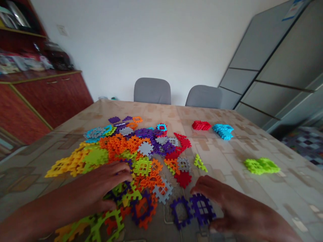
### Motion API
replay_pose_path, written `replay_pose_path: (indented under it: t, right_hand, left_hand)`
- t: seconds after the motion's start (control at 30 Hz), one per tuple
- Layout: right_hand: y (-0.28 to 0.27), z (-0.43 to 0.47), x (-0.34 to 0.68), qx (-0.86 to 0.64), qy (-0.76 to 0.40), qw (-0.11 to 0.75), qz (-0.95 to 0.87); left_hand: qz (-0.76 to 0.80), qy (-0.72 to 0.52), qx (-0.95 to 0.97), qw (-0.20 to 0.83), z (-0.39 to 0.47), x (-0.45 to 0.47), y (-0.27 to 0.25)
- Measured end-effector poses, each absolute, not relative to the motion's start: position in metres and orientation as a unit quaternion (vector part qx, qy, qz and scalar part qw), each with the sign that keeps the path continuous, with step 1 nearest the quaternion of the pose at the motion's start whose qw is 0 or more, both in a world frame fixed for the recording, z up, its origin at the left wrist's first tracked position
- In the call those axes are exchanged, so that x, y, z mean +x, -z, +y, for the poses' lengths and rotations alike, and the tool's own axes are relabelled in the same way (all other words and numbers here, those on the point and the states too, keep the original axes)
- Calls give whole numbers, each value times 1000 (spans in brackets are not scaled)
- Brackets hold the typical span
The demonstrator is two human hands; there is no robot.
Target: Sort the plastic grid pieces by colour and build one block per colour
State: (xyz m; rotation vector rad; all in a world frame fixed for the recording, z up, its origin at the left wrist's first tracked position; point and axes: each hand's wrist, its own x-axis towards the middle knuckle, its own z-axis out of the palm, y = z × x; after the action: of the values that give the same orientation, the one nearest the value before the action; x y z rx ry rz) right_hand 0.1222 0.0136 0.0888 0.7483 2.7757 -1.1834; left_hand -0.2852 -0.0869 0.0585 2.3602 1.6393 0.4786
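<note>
Nearest me, at five o'clock, a purple window piece [202, 209] lay flat, its axis leaning toward eleven; the right hand [228, 203] curled at its edge, gripping or not, I couldn't tell. At eight, the left hand [106, 181] hung half-open over mixed lattice pieces [116, 144]. The patterned tabletop [234, 154] reached two grey chairs [152, 90]; at ten, a cabinet [58, 97] held packets [32, 63].

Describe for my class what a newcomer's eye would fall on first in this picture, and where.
Most striking is the bright jumble of notched plastic pieces, spread over the middle and left of the table. Next come the two bare hands: the left hand over the jumble's near side, the right hand at a purple windowed piece. Red, blue and lime-green clusters sit apart on the right.
</note>
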Motion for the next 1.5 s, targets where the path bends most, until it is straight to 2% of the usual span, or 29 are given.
replay_pose_path:
  t: [0.27, 0.4, 0.6, 0.77, 1.0, 1.13, 1.27, 1.4, 1.5]
  right_hand:
    - [-98, -19, 66, 155, 368, -17, 917]
    - [-84, -14, 70, 226, 328, -5, 917]
    - [-67, -6, 80, 284, 285, 41, 915]
    - [-80, -3, 86, 303, 262, 70, 913]
    - [-82, -12, 77, 242, 299, -72, 920]
    - [-73, -22, 69, 249, 380, -141, 880]
    - [-62, -25, 61, 270, 496, -183, 805]
    - [-50, -24, 51, 241, 608, -234, 719]
    - [-43, -22, 48, 218, 640, -248, 694]
  left_hand:
    - [571, -152, 793, 146, -81, -251, -79]
    - [551, -138, 794, 216, -86, -238, -86]
    - [494, -197, 775, 342, -92, -215, -95]
    - [497, -210, 760, 362, -98, -201, -84]
    - [516, -287, 753, 290, -102, -184, -63]
    - [493, -315, 799, 141, -107, -174, -53]
    - [473, -293, 831, -1, -110, -167, -49]
    - [456, -295, 839, -40, -112, -159, -51]
    - [428, -288, 856, -30, -113, -157, -55]
